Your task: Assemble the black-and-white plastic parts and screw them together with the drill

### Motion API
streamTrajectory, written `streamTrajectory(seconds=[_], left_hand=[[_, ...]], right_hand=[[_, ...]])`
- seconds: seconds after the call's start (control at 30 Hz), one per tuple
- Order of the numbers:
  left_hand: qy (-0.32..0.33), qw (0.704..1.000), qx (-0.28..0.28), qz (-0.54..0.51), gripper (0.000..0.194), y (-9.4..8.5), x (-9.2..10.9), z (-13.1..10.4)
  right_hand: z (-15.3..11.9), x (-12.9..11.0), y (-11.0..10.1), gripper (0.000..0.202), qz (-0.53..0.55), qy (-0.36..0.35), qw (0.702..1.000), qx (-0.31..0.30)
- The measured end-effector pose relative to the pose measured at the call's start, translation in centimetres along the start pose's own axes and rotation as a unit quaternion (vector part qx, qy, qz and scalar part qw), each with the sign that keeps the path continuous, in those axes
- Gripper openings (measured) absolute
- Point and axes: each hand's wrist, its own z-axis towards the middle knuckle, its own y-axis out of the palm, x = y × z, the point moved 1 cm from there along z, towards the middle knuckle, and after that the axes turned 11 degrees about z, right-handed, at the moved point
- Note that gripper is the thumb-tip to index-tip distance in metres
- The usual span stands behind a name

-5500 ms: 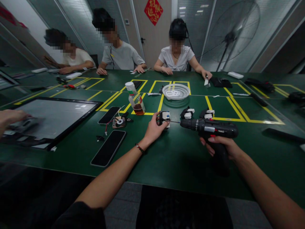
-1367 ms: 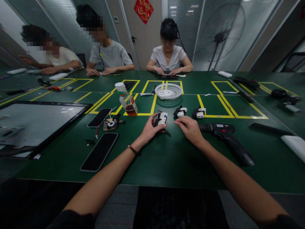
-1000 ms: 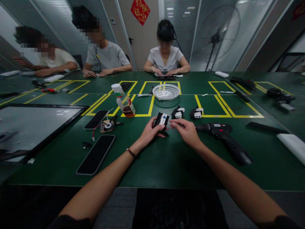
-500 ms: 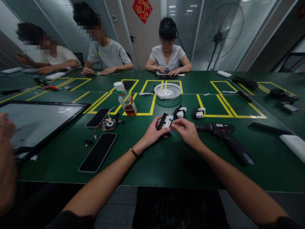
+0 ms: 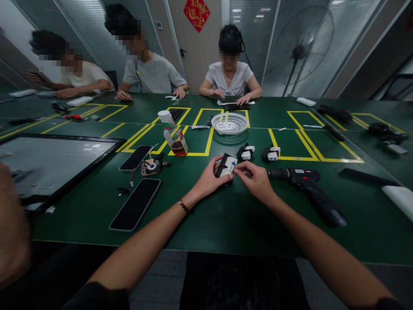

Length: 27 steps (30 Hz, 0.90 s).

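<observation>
My left hand [image 5: 209,177] is closed around a small black-and-white part [image 5: 227,165] with a blue mark, held above the green table. The thumb lies along its lower edge. At the part's right edge, my right hand [image 5: 254,177] pinches with thumb and forefinger; whatever sits between those fingertips is too small to make out. Just beyond my hands stand two similar black-and-white parts [image 5: 245,151] [image 5: 271,153]. A black cordless drill [image 5: 301,175] lies on its side to the right of my right hand.
Left of my hands lie two phones [image 5: 136,206] [image 5: 135,158], a small motor-like part with wires [image 5: 151,166] and a large framed panel [image 5: 61,165]. A bottle of dark liquid [image 5: 176,140] and a white basket [image 5: 229,123] stand farther back. Several people sit around; an arm [image 5: 13,232] shows at left.
The view has shifted slightly. My hands keep their grip, and the part's white face turns a little more into view. Across the table, one person's hand has moved right and lies flatter.
</observation>
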Motion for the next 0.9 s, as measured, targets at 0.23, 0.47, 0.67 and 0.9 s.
streamTrajectory(seconds=[0.23, 0.47, 0.67, 0.9], left_hand=[[-0.005, 1.0, 0.003, 0.007, 0.078, 0.0, 0.0, 0.0], [0.007, 1.0, -0.004, 0.007, 0.079, 0.1, 0.3, -0.3], [0.023, 0.999, -0.022, -0.006, 0.078, 0.4, 0.5, -0.5], [0.005, 0.998, -0.026, -0.049, 0.077, 0.2, -0.1, -0.1]], right_hand=[[0.0, 0.5, 0.1, 0.012, 0.059, 0.037, 0.998, -0.01], [0.2, 2.1, 0.3, 0.021, 0.186, 0.122, 0.975, 0.004], [-0.1, 2.6, 0.5, 0.025, 0.252, 0.178, 0.951, -0.003], [0.1, 2.3, 0.5, 0.023, 0.241, 0.142, 0.96, 0.006]])
